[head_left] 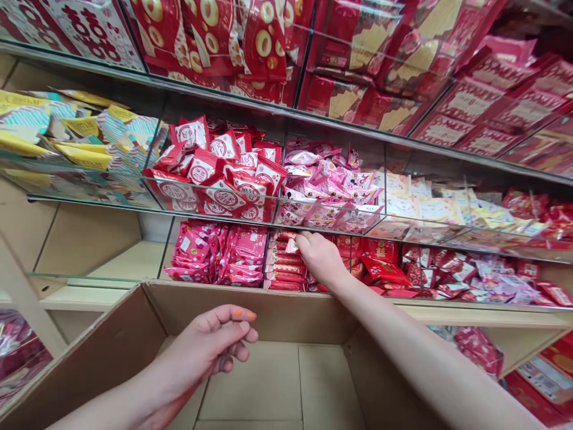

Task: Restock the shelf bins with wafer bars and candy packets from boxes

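Note:
My right hand (pixel 320 257) reaches into the lower shelf, its fingertips on a small red-and-cream packet (pixel 292 246) at the top of a stack of slim red packets (pixel 286 269). Part of its fingers is hidden behind the hand. My left hand (pixel 219 343) hovers over an open cardboard box (pixel 255 304), palm turned inward, fingers loosely curled and apart, with nothing in it. Left of the slim packets lie pink packets (pixel 244 254); right of my right hand are shiny red packets (pixel 385 272).
Above, a glass-fronted shelf (pixel 215 218) holds red-and-white packets (pixel 224 194), pink packets (pixel 331 185) and yellow packets (pixel 85 156). Larger red bags (pixel 264 45) fill the top shelf. Red boxes (pixel 541 382) stand at the lower right.

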The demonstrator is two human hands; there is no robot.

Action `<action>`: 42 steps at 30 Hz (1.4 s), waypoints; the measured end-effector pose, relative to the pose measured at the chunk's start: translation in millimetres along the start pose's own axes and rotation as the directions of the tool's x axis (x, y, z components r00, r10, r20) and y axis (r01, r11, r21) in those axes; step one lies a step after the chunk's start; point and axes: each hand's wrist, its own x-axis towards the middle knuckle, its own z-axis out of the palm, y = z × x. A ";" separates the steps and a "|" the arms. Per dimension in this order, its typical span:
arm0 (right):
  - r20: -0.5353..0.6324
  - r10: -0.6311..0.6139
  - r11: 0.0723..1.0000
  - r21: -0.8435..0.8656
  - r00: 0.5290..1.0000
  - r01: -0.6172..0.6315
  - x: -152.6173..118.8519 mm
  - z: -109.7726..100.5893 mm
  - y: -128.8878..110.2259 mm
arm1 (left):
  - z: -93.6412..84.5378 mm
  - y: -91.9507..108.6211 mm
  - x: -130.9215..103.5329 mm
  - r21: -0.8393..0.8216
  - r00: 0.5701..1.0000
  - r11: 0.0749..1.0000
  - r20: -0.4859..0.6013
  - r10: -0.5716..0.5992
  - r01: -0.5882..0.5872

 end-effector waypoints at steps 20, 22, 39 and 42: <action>0.079 0.043 0.998 0.039 0.996 -0.046 44.9 29.5 0.4 | 3.0 -16.3 1.3 0.185 0.981 0.981 0.175 -0.085 0.052; 0.097 0.028 0.998 0.060 0.995 -0.034 40.3 25.8 4.0 | 3.4 -15.9 -0.2 0.200 0.981 0.978 0.171 -0.095 0.060; 0.096 -0.411 0.642 0.736 0.907 0.213 -73.6 -68.5 -73.0 | 26.3 -15.8 -9.7 -0.046 0.971 0.991 0.207 -0.115 0.127; 0.183 -0.244 0.777 0.624 0.952 0.080 -52.0 -54.3 -37.9 | 21.6 -16.6 -7.4 -0.017 0.990 0.994 0.095 -0.107 0.109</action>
